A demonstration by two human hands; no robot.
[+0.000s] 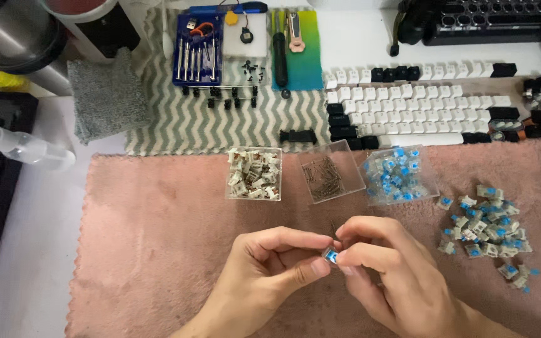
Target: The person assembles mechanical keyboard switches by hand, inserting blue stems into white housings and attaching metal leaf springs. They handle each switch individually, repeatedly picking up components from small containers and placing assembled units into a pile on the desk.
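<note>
Switch (330, 255), small, blue-topped with a pale housing, sits pinched between both hands over the pink cloth (158, 250) on the desk (32, 238). Left hand (264, 266): thumb and forefinger closed on the switch from its left side, other fingers curled under. Right hand (386, 269): thumb and forefinger closed on the same switch from its right side, knuckles arched above it. Fingertips of the two hands touch around the switch; most of it is hidden, only a blue corner shows.

Beyond the hands, three clear plastic boxes stand in a row on the cloth: left box (253, 173) holds pale housing parts, middle box (330, 172) holds thin dark metal springs, right box (399, 175) holds blue parts. Loose pile of blue-and-pale switches (486, 228) lies on the cloth to the right of the right hand, near but apart from it.

Farther back: rows of white and black keycaps (417, 103); striped green-white mat (189, 119) carrying a blue screwdriver case (198, 50); folded grey cloth (104, 94) at the left.
</note>
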